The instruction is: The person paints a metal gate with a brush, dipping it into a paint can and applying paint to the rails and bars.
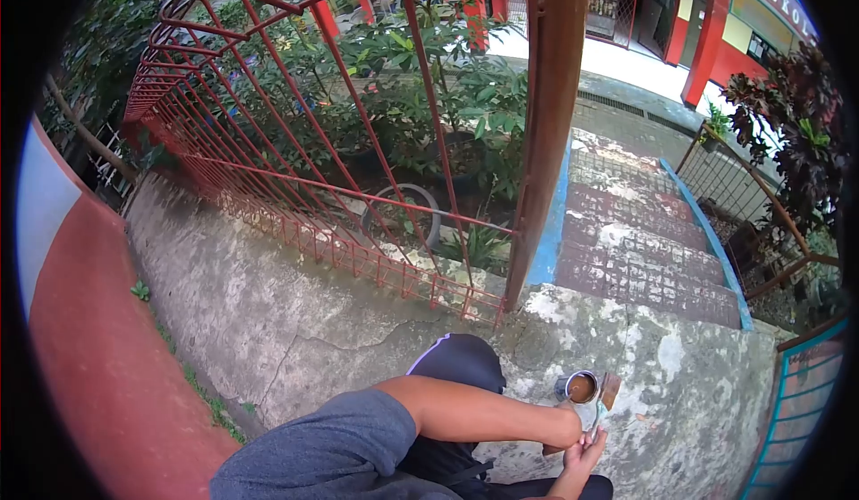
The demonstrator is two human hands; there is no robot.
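Observation:
A small metal can (563, 388) of brown paint is in front of me, low over the concrete. My left hand (583, 416) is at its near side, closed on it, with most of the fingers hidden behind my wrist. Just right of the can is a paintbrush (609, 393), its broad brown end pointing away from me and its paler part running back toward my body. My right hand (584, 455) grips the brush from below, fingers bent, close beside my left wrist. My bent knee (458, 363), in dark cloth with a pale stripe, lies left of the can.
A red metal bar fence (394, 202) with plants behind it ends at a brown post (553, 124). Worn steps (635, 231) with blue edges lie beyond the concrete. A turquoise grille (801, 410) stands at right, a red wall (107, 348) at left.

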